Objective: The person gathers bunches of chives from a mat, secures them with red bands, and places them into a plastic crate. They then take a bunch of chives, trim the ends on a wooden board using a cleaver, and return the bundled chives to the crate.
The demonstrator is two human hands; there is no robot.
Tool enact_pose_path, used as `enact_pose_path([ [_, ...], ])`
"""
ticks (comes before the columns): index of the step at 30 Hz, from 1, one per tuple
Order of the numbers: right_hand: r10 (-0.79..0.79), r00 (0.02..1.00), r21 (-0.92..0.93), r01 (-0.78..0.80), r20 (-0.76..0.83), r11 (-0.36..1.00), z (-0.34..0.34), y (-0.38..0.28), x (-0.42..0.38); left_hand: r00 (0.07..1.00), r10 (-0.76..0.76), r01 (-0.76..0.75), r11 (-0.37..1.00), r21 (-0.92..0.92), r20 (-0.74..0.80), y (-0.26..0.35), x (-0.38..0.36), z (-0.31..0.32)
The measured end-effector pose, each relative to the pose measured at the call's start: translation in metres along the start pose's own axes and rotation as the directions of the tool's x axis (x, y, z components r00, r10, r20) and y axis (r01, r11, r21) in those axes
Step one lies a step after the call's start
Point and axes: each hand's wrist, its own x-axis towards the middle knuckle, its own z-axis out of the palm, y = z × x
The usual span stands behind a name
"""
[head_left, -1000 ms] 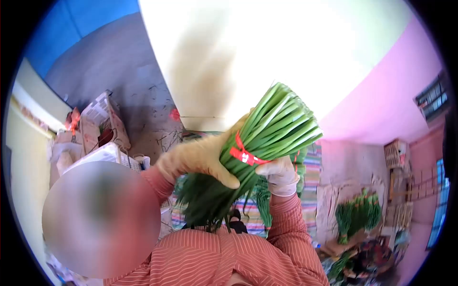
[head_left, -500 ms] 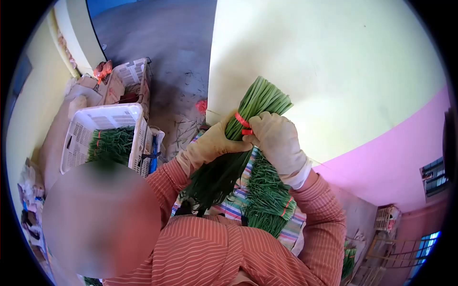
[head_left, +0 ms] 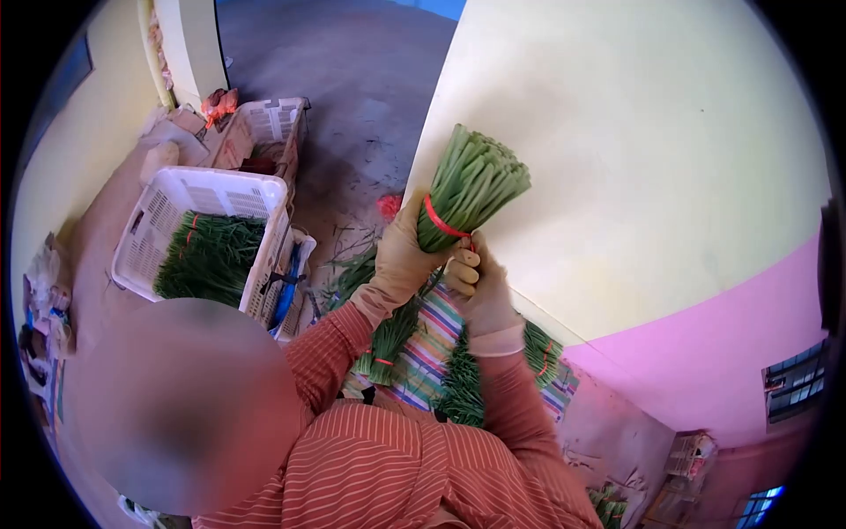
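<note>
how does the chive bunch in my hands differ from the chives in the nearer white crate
The held chive bunch is up in your left hand, while the crate chives lie inside the nearer white crate. The held chive bunch shows its pale green stalk ends; the crate chives show mostly dark green leaves. Both have a red band.

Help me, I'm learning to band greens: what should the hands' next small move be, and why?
Probably a gentle tug by the right hand to snug the red band, with the left hand steadying the green bundle. The band goes around the bundle, the left hand grips it beside the band, and the right hand is curled at the band's end; whether that is fastened is hidden.
</note>
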Motion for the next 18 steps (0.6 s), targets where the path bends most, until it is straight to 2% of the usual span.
enact_pose_path([
  [1, 0.012, 0.995, 0.163, -0.028, 0.095, 0.986, -0.004, 0.02, 0.001, 0.996, -0.065, 0.079, 0.961, -0.265, 0.062, -0.001, 0.002, 0.002],
  [2, 0.023, 0.984, 0.206, -0.06, 0.176, 0.977, -0.005, 0.03, -0.001, 0.996, -0.069, 0.08, 0.961, -0.265, 0.049, -0.001, 0.003, 0.003],
  [4, 0.047, 0.949, 0.182, -0.108, 0.311, 0.977, -0.004, 0.037, -0.002, 0.996, 0.083, -0.054, 0.885, -0.462, 0.042, 0.0, 0.0, 0.001],
  [5, 0.062, 0.931, 0.133, -0.116, 0.36, 0.984, -0.003, 0.033, -0.002, 0.996, 0.077, -0.051, 0.886, -0.461, 0.039, 0.004, -0.002, -0.004],
  [7, 0.08, 0.915, 0.081, -0.121, 0.394, 0.989, 0.003, 0.016, -0.005, 0.996, 0.051, -0.044, 0.995, -0.092, 0.077, 0.014, -0.006, -0.015],
  [8, 0.223, 0.948, -0.324, -0.142, 0.226, 0.935, 0.013, -0.007, -0.012, 0.996, 0.051, -0.045, 0.995, -0.091, 0.068, 0.017, -0.007, -0.019],
  [9, 0.283, 0.959, -0.662, -0.204, 0.012, 0.721, 0.016, -0.021, -0.016, 0.989, -0.008, 0.047, 0.962, -0.268, 0.146, 0.02, -0.009, -0.021],
  [10, 0.291, 0.957, -0.664, -0.208, 0.016, 0.718, 0.015, -0.023, -0.012, 0.972, -0.048, 0.145, 0.892, -0.428, 0.23, 0.02, -0.01, -0.025],
  [11, 0.075, 0.997, -0.83, -0.069, -0.033, 0.554, 0.013, -0.022, -0.008, 0.974, -0.054, 0.146, 0.892, -0.428, 0.221, 0.017, -0.012, -0.03],
  [12, -0.149, 0.989, -0.944, 0.028, -0.023, 0.329, 0.011, -0.021, -0.007, 0.951, -0.082, 0.197, 0.903, -0.382, 0.297, 0.015, -0.015, -0.036],
  [13, -0.311, 0.95, -0.991, 0.06, 0.019, 0.123, 0.019, -0.028, -0.012, 0.924, -0.108, 0.239, 0.912, -0.333, 0.366, 0.016, -0.016, -0.04],
  [14, -0.406, 0.891, -0.975, 0.222, 0.206, -0.006, 0.007, -0.026, 0.001, 0.931, -0.116, 0.239, 0.911, -0.335, 0.347, 0.018, -0.02, -0.041],
  [16, -0.341, 0.867, -0.863, 0.452, 0.364, 0.228, 0.011, -0.032, -0.001, 0.892, -0.074, 0.289, 0.852, -0.437, 0.446, 0.026, -0.028, -0.045],
  [17, -0.038, 0.957, -0.886, 0.281, 0.288, 0.369, 0.018, -0.045, -0.005, 0.86, -0.053, 0.278, 0.883, -0.378, 0.508, 0.026, -0.03, -0.049],
  [18, 0.008, 0.95, -0.728, 0.234, 0.313, 0.644, 0.004, -0.033, -0.001, 0.86, -0.039, 0.261, 0.891, -0.372, 0.51, 0.029, -0.033, -0.05],
])
